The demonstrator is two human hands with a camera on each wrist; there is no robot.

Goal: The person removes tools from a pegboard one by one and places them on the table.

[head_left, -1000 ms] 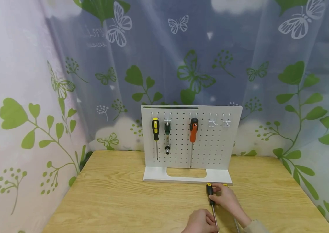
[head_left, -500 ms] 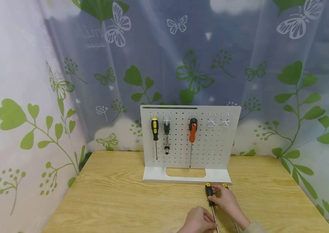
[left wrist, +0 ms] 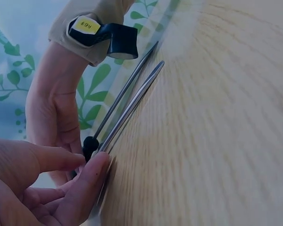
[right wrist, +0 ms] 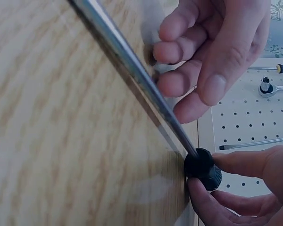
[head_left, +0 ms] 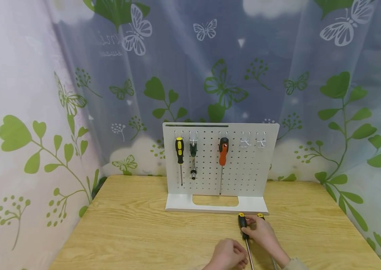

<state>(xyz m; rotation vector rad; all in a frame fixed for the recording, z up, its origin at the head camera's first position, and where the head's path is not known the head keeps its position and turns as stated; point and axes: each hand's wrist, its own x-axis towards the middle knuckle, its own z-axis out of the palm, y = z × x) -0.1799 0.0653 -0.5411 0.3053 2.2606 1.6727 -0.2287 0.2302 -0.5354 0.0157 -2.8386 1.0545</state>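
My right hand (head_left: pixel 262 234) pinches the black handle of a yellow-capped screwdriver (head_left: pixel 242 225) between thumb and fingers, just in front of the pegboard base. In the right wrist view its fingers (right wrist: pixel 245 162) hold the collar end of that handle, and the bare metal shaft (right wrist: pixel 141 77) slants low over the wood. Beside this shaft my left hand (head_left: pixel 228 255) hovers with loosely bent fingers and grasps nothing. A second yellow-capped screwdriver (head_left: pixel 260 216) lies partly hidden under the right hand and forearm. Both shafts show side by side in the left wrist view.
A white pegboard (head_left: pixel 207 180) stands at the back of the wooden table (head_left: pixel 136 232). On it hang a yellow-and-black screwdriver (head_left: pixel 180 150), a ratchet wrench (head_left: pixel 193 157) and an orange-and-black screwdriver (head_left: pixel 223 152). Two bare clear hooks (head_left: pixel 245 143) sit at its right. Printed curtains surround the table.
My left fingers have come off the screwdriver shaft and drawn slightly left. The right hand keeps its pinch on the handle in the same place.
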